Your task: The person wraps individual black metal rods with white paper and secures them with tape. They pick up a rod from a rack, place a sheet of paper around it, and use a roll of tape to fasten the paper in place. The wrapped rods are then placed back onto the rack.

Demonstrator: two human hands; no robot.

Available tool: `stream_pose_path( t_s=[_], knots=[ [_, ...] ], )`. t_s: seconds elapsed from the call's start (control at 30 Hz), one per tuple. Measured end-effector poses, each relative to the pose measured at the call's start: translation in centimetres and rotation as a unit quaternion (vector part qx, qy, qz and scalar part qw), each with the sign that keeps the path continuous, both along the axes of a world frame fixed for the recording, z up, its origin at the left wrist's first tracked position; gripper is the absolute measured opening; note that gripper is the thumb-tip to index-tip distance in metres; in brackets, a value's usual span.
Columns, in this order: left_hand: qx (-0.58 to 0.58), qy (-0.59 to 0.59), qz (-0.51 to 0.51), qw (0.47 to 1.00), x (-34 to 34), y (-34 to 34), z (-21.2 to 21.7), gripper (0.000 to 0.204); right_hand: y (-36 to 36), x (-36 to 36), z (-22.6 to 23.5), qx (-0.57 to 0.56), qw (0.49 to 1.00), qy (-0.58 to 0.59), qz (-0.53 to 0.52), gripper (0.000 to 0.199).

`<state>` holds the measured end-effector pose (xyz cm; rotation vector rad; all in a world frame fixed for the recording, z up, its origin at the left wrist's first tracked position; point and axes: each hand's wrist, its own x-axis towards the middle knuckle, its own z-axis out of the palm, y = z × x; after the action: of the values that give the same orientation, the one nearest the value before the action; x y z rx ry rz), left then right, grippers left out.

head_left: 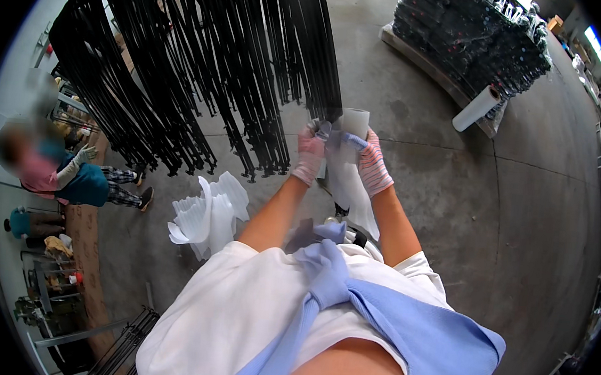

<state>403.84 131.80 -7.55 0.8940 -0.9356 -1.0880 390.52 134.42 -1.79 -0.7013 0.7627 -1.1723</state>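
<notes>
Striped work gloves cover both my hands. My right hand grips a roll of translucent white film, its fingers bent across the roll's front. Below the roll, a pale loose length hangs toward my body. My left hand is closed beside the roll, at the lower right end of a dense hanging bunch of thin black rods. Some clear, shiny material shows at its fingertips. Exactly what those fingers hold is too small and partly hidden to tell.
White ribbed foam sheets stand left of my left arm. A stack of wrapped dark goods rests on a pallet at the far right, with another white roll leaning there. At the left, a person stands near benches; another is farther back.
</notes>
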Motion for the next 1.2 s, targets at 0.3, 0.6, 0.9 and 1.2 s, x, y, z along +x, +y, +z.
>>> stream_pose_path(
  t_s=[0.3, 0.6, 0.9, 1.2],
  knots=[
    [0.039, -0.207, 0.061, 0.976, 2.5, 1.6, -4.6, 0.016, -6.0, -2.1, -0.8, -0.095, 0.995, -0.011, 0.011, 0.037],
    [0.071, -0.258, -0.01, 0.964, 6.8, 3.6, -0.4, 0.022, -9.0, 8.6, -6.4, 0.037, 0.951, -0.122, 0.283, 0.027],
    [0.248, -0.687, -0.122, 0.672, 10.9, 4.0, 11.0, 0.041, -9.0, 9.0, -7.6, -0.057, 0.87, -0.267, 0.41, 0.028],
    [0.114, 0.064, -0.184, 0.974, 9.3, 4.4, 6.8, 0.04, -5.6, 8.8, -0.1, -0.145, 0.985, 0.078, -0.046, 0.015]
  ],
)
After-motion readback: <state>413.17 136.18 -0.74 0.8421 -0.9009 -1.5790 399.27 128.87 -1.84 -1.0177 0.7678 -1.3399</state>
